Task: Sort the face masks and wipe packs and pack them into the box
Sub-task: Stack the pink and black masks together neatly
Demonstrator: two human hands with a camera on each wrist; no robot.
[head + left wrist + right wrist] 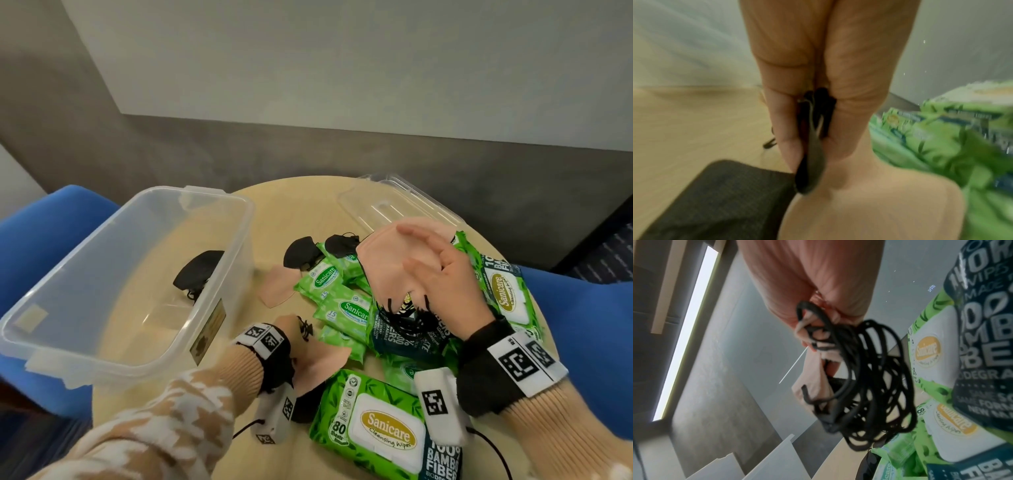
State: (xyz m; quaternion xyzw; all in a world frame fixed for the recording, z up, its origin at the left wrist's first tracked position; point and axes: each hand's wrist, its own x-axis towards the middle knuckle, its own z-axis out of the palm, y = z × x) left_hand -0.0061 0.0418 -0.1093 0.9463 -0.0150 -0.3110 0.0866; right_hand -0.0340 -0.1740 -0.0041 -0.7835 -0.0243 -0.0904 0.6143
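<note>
My right hand [442, 270] pinches a stack of peach fabric face masks [387, 260] by their tangled black ear loops [869, 378], lifted above the green wipe packs [346, 308] at two o'clock on the round wooden desk [274, 212] — holding the loops keeps the stack together for one drop. My left hand [291, 329] grips a peach mask and a black one [813, 155] at six o'clock. The clear plastic box [113, 356] waits at nine o'clock, one black mask [197, 270] inside — probably my next stop.
</note>
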